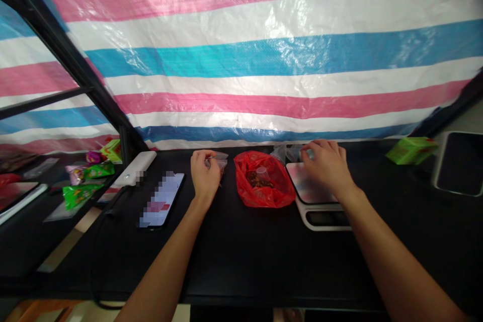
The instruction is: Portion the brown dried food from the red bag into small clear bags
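Pinching clear bag [222, 159]: left hand [205, 175]; right hand [329, 167], hold unclear.
Apparently unfinished: brown pieces [257, 180] lie loose in red bag [264, 198].

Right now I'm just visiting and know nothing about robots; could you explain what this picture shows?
There is no machine here, just a person's two bare hands. The single picture comes from a camera worn on that person's head, looking forward and down.

On the black table lie a phone, a red plastic bag with brown bits and a small clear cup inside, a flat scale and a green box. A striped sheet hangs behind.

The left hand holds a small clear bag. The right hand is over the scale, fingers near more clear plastic; whether it grasps any is unclear.
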A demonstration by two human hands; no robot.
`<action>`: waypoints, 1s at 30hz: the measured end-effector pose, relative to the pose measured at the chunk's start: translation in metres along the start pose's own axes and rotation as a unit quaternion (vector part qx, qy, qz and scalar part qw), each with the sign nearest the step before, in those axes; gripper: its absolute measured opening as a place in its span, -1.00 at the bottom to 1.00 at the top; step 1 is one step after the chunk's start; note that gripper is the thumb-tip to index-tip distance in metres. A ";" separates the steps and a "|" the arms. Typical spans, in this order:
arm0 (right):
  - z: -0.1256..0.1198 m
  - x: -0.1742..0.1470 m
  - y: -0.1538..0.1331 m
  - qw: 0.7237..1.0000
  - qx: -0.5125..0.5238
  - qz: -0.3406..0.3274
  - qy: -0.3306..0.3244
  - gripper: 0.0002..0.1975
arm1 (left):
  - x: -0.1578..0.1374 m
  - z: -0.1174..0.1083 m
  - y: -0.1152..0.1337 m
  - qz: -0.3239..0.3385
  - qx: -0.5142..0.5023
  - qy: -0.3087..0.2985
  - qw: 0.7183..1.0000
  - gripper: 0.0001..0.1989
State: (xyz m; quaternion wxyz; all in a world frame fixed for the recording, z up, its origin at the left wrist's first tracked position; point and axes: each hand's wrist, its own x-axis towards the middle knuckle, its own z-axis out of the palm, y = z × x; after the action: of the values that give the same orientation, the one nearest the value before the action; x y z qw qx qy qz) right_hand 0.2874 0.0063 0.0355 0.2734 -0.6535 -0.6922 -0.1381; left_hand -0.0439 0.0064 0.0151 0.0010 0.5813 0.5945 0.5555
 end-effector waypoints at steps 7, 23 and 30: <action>0.014 -0.001 0.014 0.998 0.015 0.015 -0.055 -0.74 | -0.006 0.001 0.010 0.065 -0.010 0.000 0.998 -0.77; -0.022 -0.005 -0.056 0.925 0.350 -0.115 0.096 -0.68 | -0.022 -0.001 0.034 0.206 -0.096 -0.110 0.968 -0.65; -0.015 -0.035 -0.099 0.882 0.427 -0.196 -0.038 -0.59 | -0.025 -0.001 0.039 0.267 -0.086 -0.210 0.937 -0.09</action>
State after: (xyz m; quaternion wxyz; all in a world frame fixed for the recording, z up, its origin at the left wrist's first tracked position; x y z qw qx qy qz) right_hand 0.1934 -0.0413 0.0444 0.4666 -0.3293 -0.8080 0.1445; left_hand -0.0095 -0.0227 0.0251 0.0277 0.8196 0.3537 0.4498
